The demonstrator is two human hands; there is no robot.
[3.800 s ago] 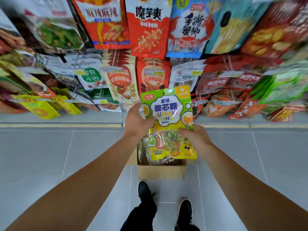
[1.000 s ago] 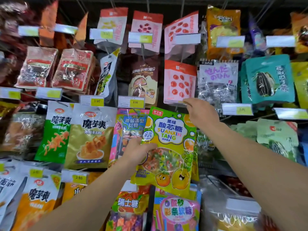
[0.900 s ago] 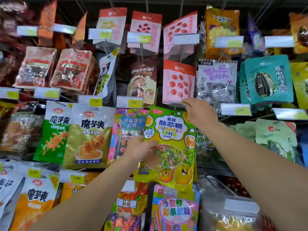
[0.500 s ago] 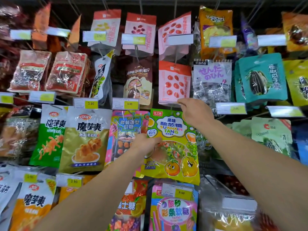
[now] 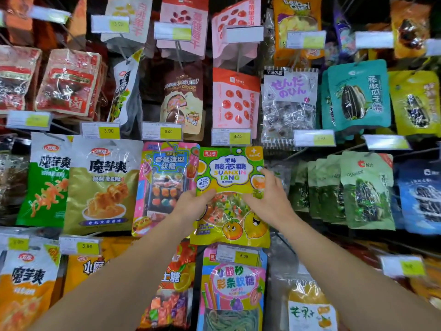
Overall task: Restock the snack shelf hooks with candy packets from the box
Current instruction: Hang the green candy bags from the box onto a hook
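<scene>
Right hand (image 5: 269,199) now down from the hook, left hand (image 5: 193,205) too, both holding the green candy packet (image 5: 230,173) hanging just under the 5.00 price tag (image 5: 231,136), so probably hooked on.

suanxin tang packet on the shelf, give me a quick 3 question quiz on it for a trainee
1. True or false: both hands are on the Suanxin Tang packet.
2. Which packet hangs directly left of it? A) the pink meal-shaped gummy packet B) the teal sunflower seed packet C) the purple-lettered clear bag
3. What price shows on the price tag just above the packet's top edge?

Key
1. True. The left hand holds its left edge and the right hand lies over its right side.
2. A, the pink meal-shaped gummy packet.
3. 5.00, on the yellow part of the price tag.
</scene>
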